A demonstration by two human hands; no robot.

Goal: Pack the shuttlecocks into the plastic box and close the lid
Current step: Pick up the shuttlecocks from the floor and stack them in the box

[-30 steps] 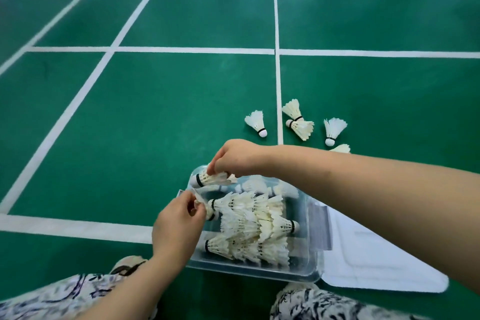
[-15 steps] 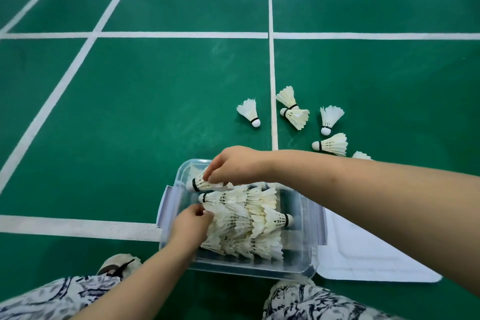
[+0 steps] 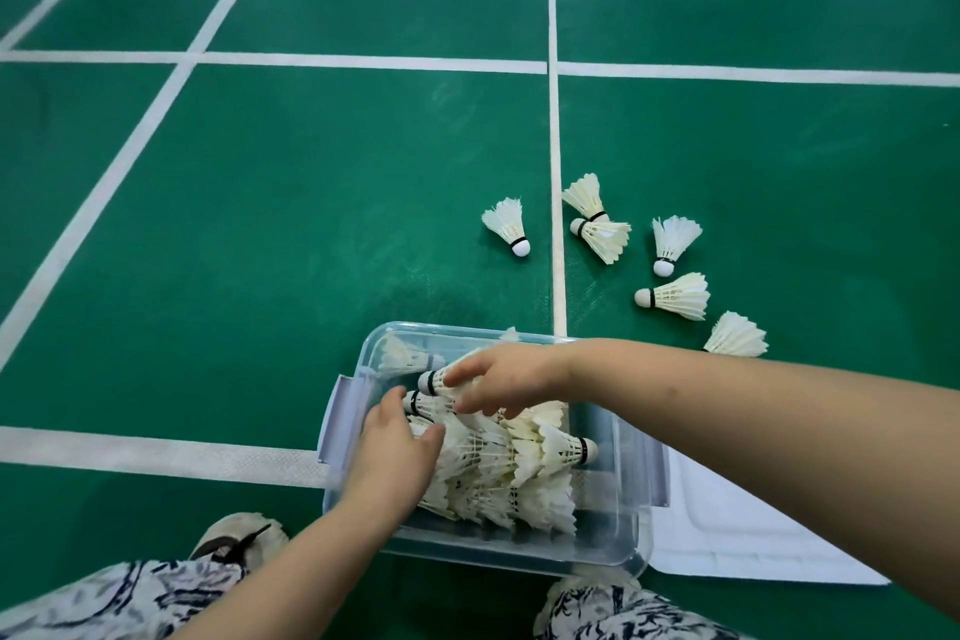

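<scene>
Two hands are busy inside one clear plastic box (image 3: 626, 525) on the green court floor (image 3: 260, 234). At the box's left end the left hand (image 3: 395, 457) lies on the pile of shuttlecocks (image 3: 498, 473). Its fingers are fairly straight and press the feathers down rather than gripping.

Just to the right, over the box's far side, the right hand (image 3: 501, 379) pinches one shuttlecock (image 3: 434, 382) between fingertips and thumb. The cork points at the left wall as the hand lays it on the heap.

Packing looks about midway to me. This one wants letting go and settling flat. The pile is too tangled to count, and only a few cork ends show.

Beyond the box's far right corner lie six loose shuttlecocks (image 3: 675, 296), two of them touching. Each calls for a reach across and a light hold, since the feathers would likely crush.

One white lid (image 3: 753, 546) lies flat against the box's right side, not yet on.
</scene>
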